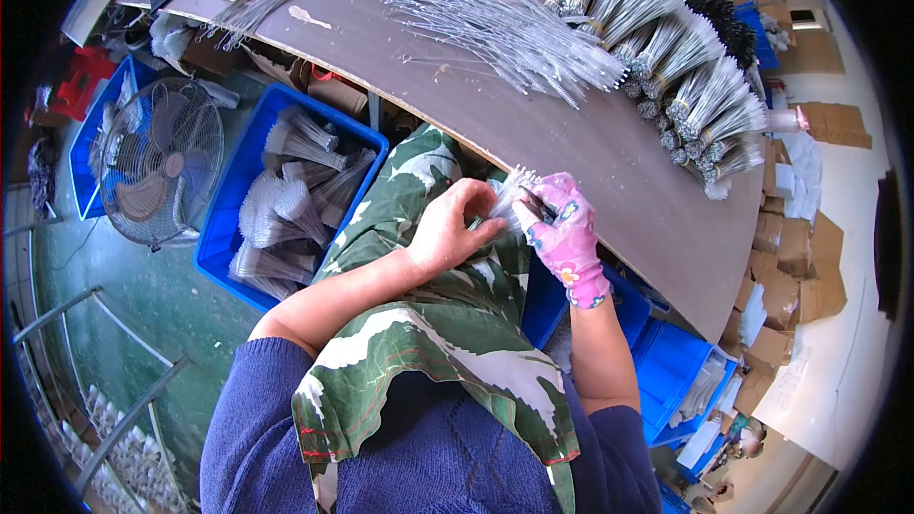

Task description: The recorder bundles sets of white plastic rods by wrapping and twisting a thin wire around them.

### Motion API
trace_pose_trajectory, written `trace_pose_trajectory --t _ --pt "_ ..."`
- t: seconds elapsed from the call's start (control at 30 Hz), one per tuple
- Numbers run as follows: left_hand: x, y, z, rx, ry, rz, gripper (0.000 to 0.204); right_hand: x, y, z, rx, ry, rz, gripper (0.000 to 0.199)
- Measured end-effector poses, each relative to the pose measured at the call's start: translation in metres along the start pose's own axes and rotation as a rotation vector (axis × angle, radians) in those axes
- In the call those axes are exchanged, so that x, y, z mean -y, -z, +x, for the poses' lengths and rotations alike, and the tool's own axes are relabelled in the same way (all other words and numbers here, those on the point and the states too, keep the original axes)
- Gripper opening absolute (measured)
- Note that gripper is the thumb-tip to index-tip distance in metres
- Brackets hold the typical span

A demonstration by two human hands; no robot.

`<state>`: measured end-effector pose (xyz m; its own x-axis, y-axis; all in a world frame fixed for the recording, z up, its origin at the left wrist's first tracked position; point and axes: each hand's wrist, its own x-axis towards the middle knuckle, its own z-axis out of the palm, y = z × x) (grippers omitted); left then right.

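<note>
In the middle of the frame, the left hand [457, 224], which was bare, was curled around a bundle of pale wire brushes [505, 205], the thumb and the bent fingers pressing from two sides, probably so that the thin pieces would not spread apart. The right hand [557, 214] wore a pink flowered glove [583, 281] and was closed on a small dark tool [538, 205]; it looked like pliers, but the fingers covered too much of it to be certain. The glove perhaps protected the skin from sharp wire ends. The bundle was above the lap, just beside the edge of the desk [666, 238], and this position seemed to let both hands work close to the body. Under them, the camouflage apron [457, 309] covered the lap, likely to guard the clothes. In the upper middle of the frame, loose wire brushes [505, 24] lay on the desk mostly in one direction, which would make them easy to gather. At the upper right, bundles [700, 100] were packed side by side, perhaps to save space. At the left, a blue crate [217, 271] stood near the knees and contained more bundles [286, 209], within easy reach as it seemed.
</note>
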<state>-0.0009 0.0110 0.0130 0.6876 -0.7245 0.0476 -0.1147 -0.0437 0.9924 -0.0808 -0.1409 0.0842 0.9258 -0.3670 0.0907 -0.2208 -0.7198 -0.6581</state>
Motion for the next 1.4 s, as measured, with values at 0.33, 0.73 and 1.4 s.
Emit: trace_pose_trajectory --t 0.33,0.73,1.4 --pt "-0.017 0.000 0.005 -0.014 -0.061 0.104 0.018 0.008 0.002 0.002 0.020 0.027 -0.051 0.030" --pt "-0.009 -0.001 0.004 0.051 0.062 -0.002 0.017 0.013 -0.005 0.005 -0.071 -0.085 -0.239 0.030" --pt "-0.027 0.017 0.019 -0.030 -0.294 0.289 0.012 0.010 -0.005 0.007 -0.018 0.016 0.089 0.015"
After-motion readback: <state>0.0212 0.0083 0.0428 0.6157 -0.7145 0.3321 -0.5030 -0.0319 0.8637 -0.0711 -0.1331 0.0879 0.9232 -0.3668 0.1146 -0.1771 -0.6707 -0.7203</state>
